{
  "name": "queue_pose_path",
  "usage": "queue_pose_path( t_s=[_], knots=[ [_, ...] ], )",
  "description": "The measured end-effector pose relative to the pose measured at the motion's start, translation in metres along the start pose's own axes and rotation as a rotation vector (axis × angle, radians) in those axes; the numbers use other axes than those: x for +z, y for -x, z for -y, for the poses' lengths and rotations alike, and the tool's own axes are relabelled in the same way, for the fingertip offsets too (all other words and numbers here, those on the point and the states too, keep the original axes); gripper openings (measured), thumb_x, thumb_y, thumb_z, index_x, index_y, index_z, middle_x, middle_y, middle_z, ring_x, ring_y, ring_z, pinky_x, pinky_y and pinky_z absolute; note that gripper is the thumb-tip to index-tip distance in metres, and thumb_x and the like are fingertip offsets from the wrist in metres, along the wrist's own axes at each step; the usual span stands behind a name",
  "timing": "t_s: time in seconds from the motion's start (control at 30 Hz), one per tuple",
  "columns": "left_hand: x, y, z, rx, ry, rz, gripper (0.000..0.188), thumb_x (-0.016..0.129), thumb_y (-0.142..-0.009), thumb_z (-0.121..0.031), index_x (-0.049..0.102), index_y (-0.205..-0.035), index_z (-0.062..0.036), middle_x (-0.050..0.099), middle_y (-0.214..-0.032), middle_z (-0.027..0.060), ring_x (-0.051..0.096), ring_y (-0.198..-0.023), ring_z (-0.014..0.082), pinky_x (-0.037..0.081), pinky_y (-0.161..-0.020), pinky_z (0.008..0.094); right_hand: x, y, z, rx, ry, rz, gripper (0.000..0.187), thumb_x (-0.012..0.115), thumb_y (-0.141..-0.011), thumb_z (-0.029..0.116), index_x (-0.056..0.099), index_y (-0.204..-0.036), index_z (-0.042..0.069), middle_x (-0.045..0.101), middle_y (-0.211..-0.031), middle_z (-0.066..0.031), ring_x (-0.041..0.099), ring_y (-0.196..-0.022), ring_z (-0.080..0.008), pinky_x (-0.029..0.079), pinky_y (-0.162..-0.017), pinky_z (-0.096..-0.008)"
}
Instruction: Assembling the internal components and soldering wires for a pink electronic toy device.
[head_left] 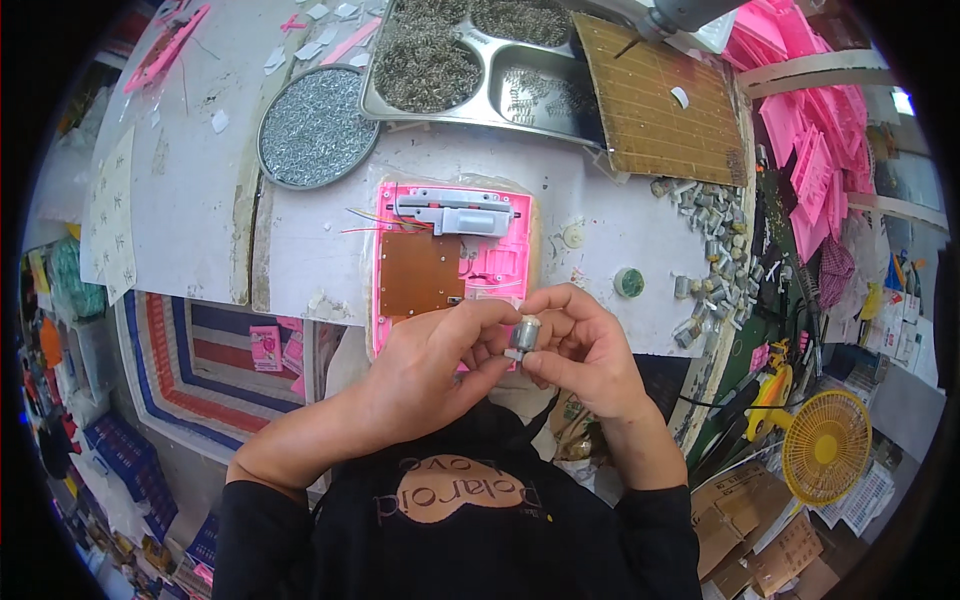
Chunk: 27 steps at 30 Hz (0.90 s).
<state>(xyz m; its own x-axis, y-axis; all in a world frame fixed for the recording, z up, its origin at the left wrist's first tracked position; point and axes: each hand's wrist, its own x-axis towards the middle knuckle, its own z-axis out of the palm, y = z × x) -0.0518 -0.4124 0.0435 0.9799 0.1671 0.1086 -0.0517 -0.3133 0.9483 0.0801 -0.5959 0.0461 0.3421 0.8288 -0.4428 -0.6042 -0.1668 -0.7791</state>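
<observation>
A small silver can-shaped motor (525,334) is pinched between my two hands, over the near edge of the pink casing. My left hand (425,355) is closed, with its thumb and fingertips at the motor's left side. My right hand (590,355) grips the motor from the right between thumb and fingers. Beneath and beyond them lies the pink plastic casing (513,255), holding a brown circuit board (420,272), a grey plastic mechanism (460,215) and thin coloured wires. My fingers hide the casing's near right corner.
Several similar motors (715,250) lie heaped at the table's right, near a small green round container (629,282). A round tray of screws (318,127) and a metal compartment tray (492,95) stand behind the casing. An electric screwdriver (665,20) hangs over a brown board (665,110). A yellow fan (826,448) is at right.
</observation>
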Motion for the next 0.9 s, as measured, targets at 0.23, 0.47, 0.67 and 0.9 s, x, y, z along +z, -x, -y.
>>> queue_pose_path(
  t_s=[0.23, 0.47, 0.67, 0.9],
  knots=[
    [0.003, 0.004, 0.003, -0.003, 0.127, -0.061, 0.046, 0.078, -0.082, 0.004, 0.059, -0.124, -0.0021, 0.070, -0.093, 0.0109, 0.072, -0.079, 0.0209, 0.059, -0.067, 0.0324, 0.006, 0.005, -0.007, -0.246, 0.408, -0.087, 0.046, 0.074, -0.090, -0.003, 0.054, -0.132, 0.003, 0.067, -0.091, -0.0027, 0.061, -0.075, -0.0061, 0.048, -0.064, -0.0222],
    [-0.001, 0.002, 0.011, 0.358, -0.223, -0.104, 0.039, 0.081, -0.076, 0.007, 0.062, -0.108, -0.0042, 0.073, -0.095, 0.0114, 0.074, -0.081, 0.0255, 0.059, -0.069, 0.0346, 0.008, 0.005, 0.016, -0.176, 0.600, -0.107, 0.042, 0.081, -0.088, 0.007, 0.061, -0.125, 0.006, 0.066, -0.082, -0.0021, 0.058, -0.065, -0.0051, 0.048, -0.061, -0.0240],
    [-0.008, 0.001, 0.012, 0.282, 0.010, -0.072, 0.028, 0.080, -0.077, 0.007, 0.065, -0.098, -0.0031, 0.072, -0.096, 0.0124, 0.072, -0.084, 0.0284, 0.058, -0.073, 0.0362, 0.015, 0.005, 0.019, -0.489, 0.808, -0.056, 0.040, 0.085, -0.082, 0.006, 0.067, -0.118, 0.006, 0.067, -0.083, -0.0041, 0.061, -0.063, -0.0138, 0.051, -0.060, -0.0284],
    [-0.013, 0.000, 0.012, 0.184, 0.083, 0.039, 0.026, 0.079, -0.079, 0.006, 0.064, -0.099, -0.0002, 0.068, -0.102, 0.0145, 0.069, -0.091, 0.0323, 0.057, -0.078, 0.0403, 0.008, 0.000, 0.008, -0.913, 1.030, 0.004, 0.043, 0.085, -0.071, 0.001, 0.069, -0.110, 0.005, 0.068, -0.096, -0.0104, 0.067, -0.076, -0.0289, 0.055, -0.063, -0.0366]
  ],
)
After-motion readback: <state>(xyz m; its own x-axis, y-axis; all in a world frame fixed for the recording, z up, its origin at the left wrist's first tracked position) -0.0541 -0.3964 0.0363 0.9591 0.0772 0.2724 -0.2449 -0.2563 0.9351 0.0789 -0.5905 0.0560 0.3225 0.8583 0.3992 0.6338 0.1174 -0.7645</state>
